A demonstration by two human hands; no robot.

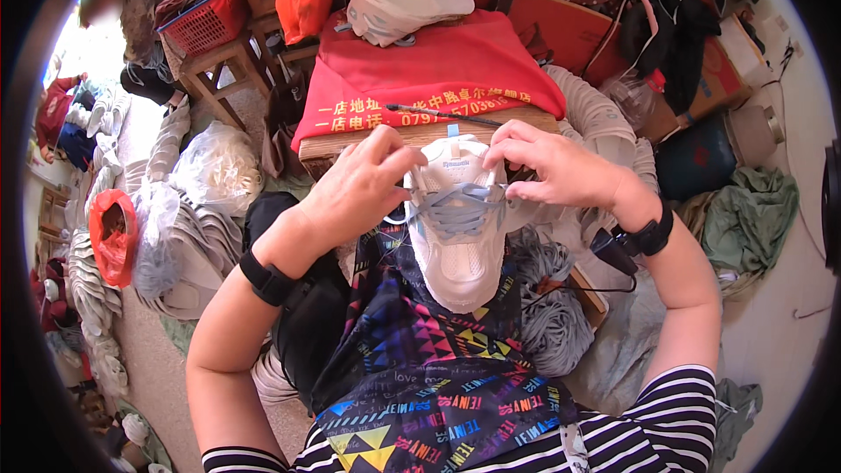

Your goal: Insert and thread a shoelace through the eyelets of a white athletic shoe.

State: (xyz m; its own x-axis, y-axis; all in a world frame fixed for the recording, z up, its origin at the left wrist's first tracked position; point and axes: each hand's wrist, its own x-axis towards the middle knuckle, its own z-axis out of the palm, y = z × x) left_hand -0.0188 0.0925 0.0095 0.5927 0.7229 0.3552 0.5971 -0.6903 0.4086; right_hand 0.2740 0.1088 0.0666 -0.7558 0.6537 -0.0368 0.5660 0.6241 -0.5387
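A white shoe upper [460,267] with crisscrossed grey-blue laces [455,210] hangs in front of my apron, its toe toward me. My left hand [372,171] pinches its left edge beside the tongue [455,155]. On the opposite edge, my right hand [556,166] grips near the lace holes with thumb and fingers. Whether the fingertips also hold lace ends is hidden. Just beyond the shoe, a thin dark stick-like tool [442,114] lies across the red cloth [385,79] on a wooden stand [328,153]. More white uppers [407,4] rest on that cloth.
A bundle of grey laces [561,324] sits to the right of my lap. Stacked white uppers [193,254] and a red plastic bag [112,236] stand at left. A stool [223,66] bears a red basket [203,19]. Green cloth [749,219] lies at right.
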